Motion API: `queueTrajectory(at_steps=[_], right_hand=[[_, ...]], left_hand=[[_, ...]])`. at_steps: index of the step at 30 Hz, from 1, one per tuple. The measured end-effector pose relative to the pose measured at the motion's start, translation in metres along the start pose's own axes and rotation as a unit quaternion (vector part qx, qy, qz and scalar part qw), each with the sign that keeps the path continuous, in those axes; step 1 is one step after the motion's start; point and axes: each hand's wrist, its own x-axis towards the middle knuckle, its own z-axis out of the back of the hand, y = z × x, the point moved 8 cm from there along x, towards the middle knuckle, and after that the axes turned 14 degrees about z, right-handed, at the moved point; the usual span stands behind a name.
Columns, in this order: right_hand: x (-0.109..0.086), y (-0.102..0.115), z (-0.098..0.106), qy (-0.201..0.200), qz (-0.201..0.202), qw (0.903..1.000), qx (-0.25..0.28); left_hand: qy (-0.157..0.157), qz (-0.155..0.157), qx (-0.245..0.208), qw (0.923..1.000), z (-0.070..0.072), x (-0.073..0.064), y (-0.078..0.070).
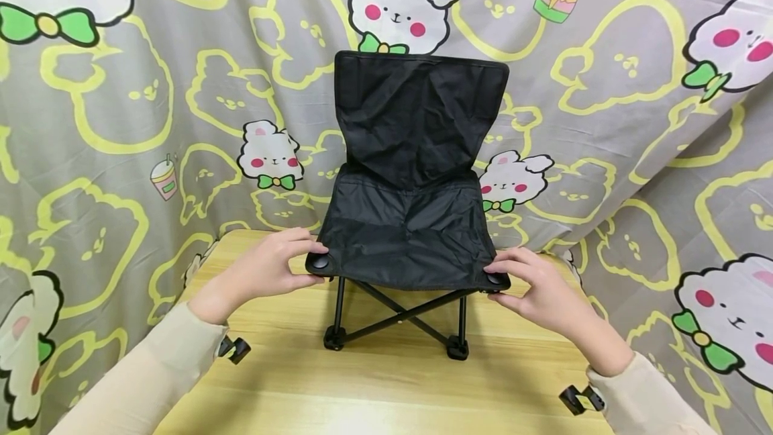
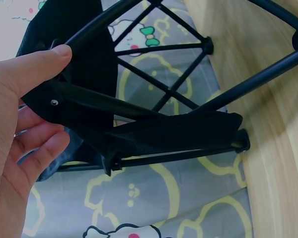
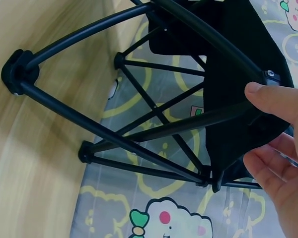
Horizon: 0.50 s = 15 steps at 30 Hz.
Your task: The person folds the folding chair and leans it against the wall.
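Observation:
A black folding chair [image 1: 398,247] stands unfolded and upright on a wooden tabletop, its fabric seat and backrest facing me. At the seat's front left corner, my left hand [image 1: 268,267] pinches the fabric, fingers on top and thumb beneath. My right hand [image 1: 540,287] grips the front right corner in the same way. Crossed black legs [image 1: 401,314] show under the seat. From below, the left wrist view shows the thumb [image 2: 49,62] by the corner joint. In the right wrist view the other thumb [image 3: 273,99] lies against the frame near a screw.
The wooden tabletop [image 1: 290,381] lies under the chair. Behind and at both sides hangs a grey curtain [image 1: 199,106] with cartoon bunnies and yellow outlines, close to the backrest. A black clip [image 1: 234,349] sits at the left wrist, another black clip [image 1: 581,399] at the right.

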Motion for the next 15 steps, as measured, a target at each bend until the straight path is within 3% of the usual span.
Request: queueTrajectory(at_steps=[15], right_hand=[[-0.0020, -0.0006, 0.0003, -0.043, 0.006, 0.9986, 0.030]], left_hand=[[-0.019, -0.024, 0.004, 0.9995, -0.0007, -0.0016, -0.0018]])
